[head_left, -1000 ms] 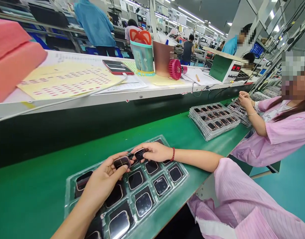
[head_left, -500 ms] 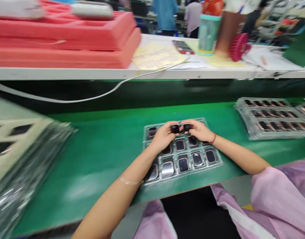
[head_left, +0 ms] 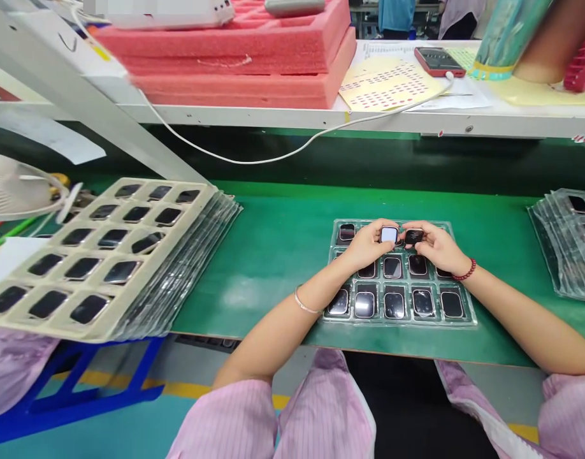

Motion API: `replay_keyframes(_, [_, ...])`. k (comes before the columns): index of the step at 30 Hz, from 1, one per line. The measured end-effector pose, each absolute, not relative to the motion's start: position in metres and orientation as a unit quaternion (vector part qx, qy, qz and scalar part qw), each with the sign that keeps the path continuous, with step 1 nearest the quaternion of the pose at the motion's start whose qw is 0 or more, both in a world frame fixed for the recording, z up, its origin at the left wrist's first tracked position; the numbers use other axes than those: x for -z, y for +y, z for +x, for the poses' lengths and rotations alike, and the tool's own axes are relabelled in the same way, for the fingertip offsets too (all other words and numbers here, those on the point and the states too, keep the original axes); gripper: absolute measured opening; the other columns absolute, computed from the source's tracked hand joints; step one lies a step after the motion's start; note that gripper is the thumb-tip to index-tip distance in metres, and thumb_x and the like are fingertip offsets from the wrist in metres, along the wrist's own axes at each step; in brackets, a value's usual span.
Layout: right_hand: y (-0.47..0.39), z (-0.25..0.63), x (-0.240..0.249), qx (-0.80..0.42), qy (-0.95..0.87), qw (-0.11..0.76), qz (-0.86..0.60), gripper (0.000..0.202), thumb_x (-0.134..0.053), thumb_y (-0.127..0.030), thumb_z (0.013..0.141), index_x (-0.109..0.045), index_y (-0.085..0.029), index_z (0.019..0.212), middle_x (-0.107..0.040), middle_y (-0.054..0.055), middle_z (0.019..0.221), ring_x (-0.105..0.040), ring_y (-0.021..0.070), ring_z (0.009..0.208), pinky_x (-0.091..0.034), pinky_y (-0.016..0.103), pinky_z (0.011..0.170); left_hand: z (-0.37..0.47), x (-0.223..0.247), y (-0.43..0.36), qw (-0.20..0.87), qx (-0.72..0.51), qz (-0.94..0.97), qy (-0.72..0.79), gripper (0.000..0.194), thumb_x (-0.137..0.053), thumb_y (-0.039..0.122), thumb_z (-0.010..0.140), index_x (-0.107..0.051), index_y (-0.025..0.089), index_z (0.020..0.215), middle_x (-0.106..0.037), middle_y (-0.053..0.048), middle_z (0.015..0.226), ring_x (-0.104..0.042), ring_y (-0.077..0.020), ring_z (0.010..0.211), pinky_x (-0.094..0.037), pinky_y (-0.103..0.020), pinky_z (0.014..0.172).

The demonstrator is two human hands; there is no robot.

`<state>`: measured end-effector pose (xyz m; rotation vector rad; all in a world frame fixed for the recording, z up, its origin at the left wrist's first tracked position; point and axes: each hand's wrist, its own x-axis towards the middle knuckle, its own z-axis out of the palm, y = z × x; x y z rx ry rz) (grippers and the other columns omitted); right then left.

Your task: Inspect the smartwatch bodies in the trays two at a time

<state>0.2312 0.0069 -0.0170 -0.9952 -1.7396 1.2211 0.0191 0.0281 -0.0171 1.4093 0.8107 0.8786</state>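
A clear plastic tray [head_left: 469, 317] with square dark-screened pieces in its pockets lies on the green bench in front of me. Over its back row, my left hand [head_left: 369, 245] grips a square piece [head_left: 389, 235] whose face looks pale and bright. Close beside it on the right, my right hand [head_left: 438, 247] pinches a dark square piece [head_left: 413, 237] between thumb and fingers. Both pieces are raised above the tray, a small gap apart. The pockets right behind the fingers are partly hidden.
At the left, a cream tray [head_left: 111, 290] of similar pieces tops a stack of clear trays. More stacked trays [head_left: 567, 255] stand at the right edge. A shelf [head_left: 283, 118] with red foam [head_left: 235, 89] and a hanging white cable [head_left: 273, 160] crosses behind.
The view has swung left, showing more of the cream tray and a fan. The piece in my left hand was dark and now shows a pale face. Both hands still hold their pieces.
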Motion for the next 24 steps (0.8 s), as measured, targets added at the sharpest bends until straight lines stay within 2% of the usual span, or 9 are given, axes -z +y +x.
replay_keyframes(2, [0.0067,0.2311,0.0172,-0.483,-0.68,0.395,-0.385,0.044,-0.055,-0.013,0.078,-0.057,-0.02,0.122,-0.071,0.009,0.116,-0.07,0.0202,0.1,-0.059,0.038,0.089,0.0192,0.0179,0.0283,0.61,-0.373,0.605,0.35,0.03,-0.062,0.011,0.073,-0.061,0.015,0.103,-0.069,-0.005,0.094,-0.063,-0.0116,0.073,-0.052,-0.028,0.073])
replay_keyframes(4, [0.0065,0.2318,0.0176,-0.482,-0.68,0.394,-0.388,0.042,-0.056,-0.015,0.08,-0.058,-0.02,0.122,-0.071,0.009,0.115,-0.07,0.0205,0.101,-0.06,0.037,0.087,0.0198,0.0193,0.0285,0.616,-0.377,0.599,0.348,0.029,-0.061,0.009,0.073,-0.061,0.014,0.101,-0.069,-0.005,0.094,-0.063,-0.0113,0.073,-0.053,-0.027,0.072])
replay_keyframes(9, [0.0069,0.2342,0.0183,-0.47,-0.673,0.376,-0.43,0.036,-0.053,-0.021,0.087,-0.058,-0.019,0.123,-0.073,0.01,0.108,-0.072,0.0182,0.08,-0.059,0.028,0.06,0.0214,0.0237,0.0295,0.62,-0.388,0.597,0.331,0.043,-0.054,0.0,0.065,-0.059,0.015,0.105,-0.067,-0.008,0.109,-0.065,-0.0143,0.09,-0.055,-0.029,0.08])
replay_keyframes(15, [0.0068,0.2322,0.0176,-0.471,-0.685,0.387,-0.398,0.047,-0.055,-0.013,0.078,-0.057,-0.02,0.125,-0.071,0.009,0.114,-0.071,0.02,0.093,-0.06,0.036,0.081,0.0196,0.0218,0.0287,0.604,-0.38,0.615,0.335,0.043,-0.057,0.003,0.067,-0.059,0.014,0.108,-0.066,-0.01,0.11,-0.065,-0.0178,0.094,-0.053,-0.038,0.089])
replay_keyframes(20, [0.0074,0.2333,0.0203,-0.47,-0.681,0.376,-0.417,0.044,-0.052,-0.014,0.082,-0.056,-0.018,0.126,-0.071,0.011,0.114,-0.073,0.0197,0.089,-0.059,0.028,0.063,0.0193,0.0205,0.0282,0.608,-0.377,0.612,0.337,0.04,-0.06,0.005,0.068,-0.06,0.014,0.108,-0.068,-0.008,0.107,-0.065,-0.0146,0.088,-0.054,-0.034,0.085])
replay_keyframes(24, [0.0089,0.2346,0.0226,-0.473,-0.689,0.383,-0.395,0.047,-0.053,-0.012,0.079,-0.056,-0.02,0.125,-0.07,0.01,0.117,-0.073,0.0199,0.094,-0.061,0.031,0.075,0.0199,0.0185,0.0279,0.614,-0.375,0.605,0.341,0.04,-0.058,0.003,0.068,-0.059,0.015,0.106,-0.068,-0.008,0.11,-0.067,-0.0152,0.092,-0.054,-0.032,0.085])
